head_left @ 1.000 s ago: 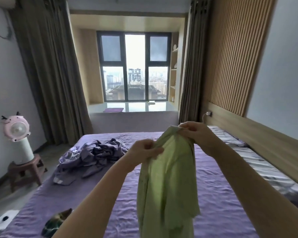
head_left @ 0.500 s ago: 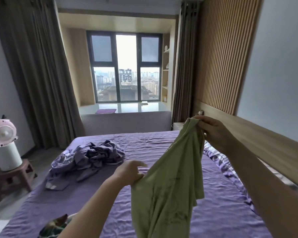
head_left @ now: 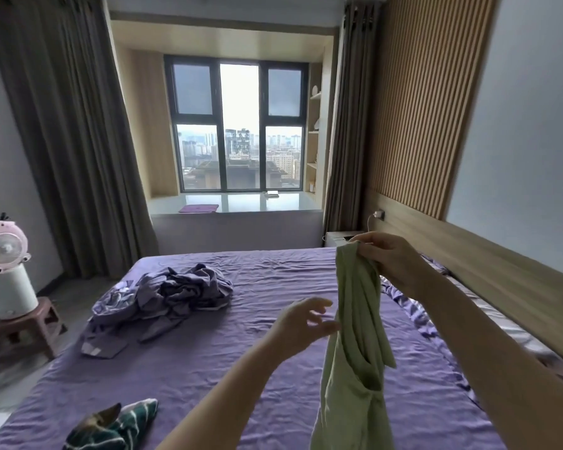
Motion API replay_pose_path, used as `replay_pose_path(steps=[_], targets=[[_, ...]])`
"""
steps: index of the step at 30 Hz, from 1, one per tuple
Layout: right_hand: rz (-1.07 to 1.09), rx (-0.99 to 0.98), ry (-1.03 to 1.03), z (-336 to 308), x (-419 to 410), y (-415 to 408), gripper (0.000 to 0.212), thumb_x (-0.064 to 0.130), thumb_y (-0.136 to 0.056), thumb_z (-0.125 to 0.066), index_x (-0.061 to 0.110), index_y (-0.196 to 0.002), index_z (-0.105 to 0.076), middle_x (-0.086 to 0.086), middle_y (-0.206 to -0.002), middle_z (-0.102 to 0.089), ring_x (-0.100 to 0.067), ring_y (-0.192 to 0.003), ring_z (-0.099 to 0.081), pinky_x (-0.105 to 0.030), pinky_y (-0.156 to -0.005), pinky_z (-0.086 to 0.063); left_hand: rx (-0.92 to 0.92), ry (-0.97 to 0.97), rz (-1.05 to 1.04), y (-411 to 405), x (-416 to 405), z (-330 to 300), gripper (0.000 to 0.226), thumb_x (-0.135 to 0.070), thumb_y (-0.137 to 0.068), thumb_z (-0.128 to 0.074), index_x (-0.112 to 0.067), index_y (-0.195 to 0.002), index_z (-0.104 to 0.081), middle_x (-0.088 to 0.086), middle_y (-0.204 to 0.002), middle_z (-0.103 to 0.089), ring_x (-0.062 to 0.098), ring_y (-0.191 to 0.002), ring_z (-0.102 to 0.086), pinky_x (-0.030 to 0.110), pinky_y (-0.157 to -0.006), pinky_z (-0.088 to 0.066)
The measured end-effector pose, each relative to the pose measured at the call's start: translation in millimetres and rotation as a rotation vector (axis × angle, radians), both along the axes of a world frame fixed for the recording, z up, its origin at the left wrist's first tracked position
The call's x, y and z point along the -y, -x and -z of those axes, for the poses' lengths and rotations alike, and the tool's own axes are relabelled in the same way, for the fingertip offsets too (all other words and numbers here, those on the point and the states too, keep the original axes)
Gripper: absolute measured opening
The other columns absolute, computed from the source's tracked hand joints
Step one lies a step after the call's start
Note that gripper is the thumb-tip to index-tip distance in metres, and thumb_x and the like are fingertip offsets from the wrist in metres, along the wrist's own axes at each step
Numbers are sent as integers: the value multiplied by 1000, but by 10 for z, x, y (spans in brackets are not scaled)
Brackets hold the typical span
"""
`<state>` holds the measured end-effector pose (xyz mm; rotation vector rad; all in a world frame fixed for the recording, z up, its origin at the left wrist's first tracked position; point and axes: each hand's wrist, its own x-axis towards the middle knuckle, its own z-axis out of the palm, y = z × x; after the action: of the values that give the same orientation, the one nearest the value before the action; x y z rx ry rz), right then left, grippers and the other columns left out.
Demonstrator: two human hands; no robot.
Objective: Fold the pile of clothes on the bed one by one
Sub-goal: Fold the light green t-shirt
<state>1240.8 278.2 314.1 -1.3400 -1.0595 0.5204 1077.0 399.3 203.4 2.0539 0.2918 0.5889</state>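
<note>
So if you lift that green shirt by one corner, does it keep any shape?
Probably not: the green shirt, pinched at the top by the right hand, hangs in long limp folds. It looks light, since one pinch holds it. The left hand is open beside it.

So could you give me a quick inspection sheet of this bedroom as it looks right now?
Surface: purple-sheeted bed, wrinkled.
Job's things: light green cotton garment hanging in the air; crumpled lilac clothes pile on the bed's left part.
Clutter: dark green striped cloth at the bed's near left edge.
Hands: right hand pinches the green garment's top; left hand open, fingers spread beside the garment, holding nothing.
Cables: white charger cable hanging from a plug on the wooden headboard.
Surroundings: pink round fan on a small brown stool; window with brown curtains.
</note>
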Motion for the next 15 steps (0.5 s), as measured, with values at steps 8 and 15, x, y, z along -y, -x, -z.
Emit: replay_pose_path(steps=[8,15], targets=[[-28,-79,-52,-29,167,-199,19,8,-85,-60,16,-82,-76,-1,-81,-72,-10,-75,-66,-21,-64,-54,-100,282,71,-290,79,154,25,5,-81,-68,-15,-68,-62,-6,-59,-64,7,-58,-59,18,-56,-44],[-81,-226,-121,-84,321,-419,21,7,-91,-50,10,-94,-71,-6,-88,-69,-17,-78,-62,-26,-67,-55,-173,441,169,-244,67,395,21,-2,-83,-68,-11,-102,-64,2,-86,-68,5,-72,-65,19,-69,-51]])
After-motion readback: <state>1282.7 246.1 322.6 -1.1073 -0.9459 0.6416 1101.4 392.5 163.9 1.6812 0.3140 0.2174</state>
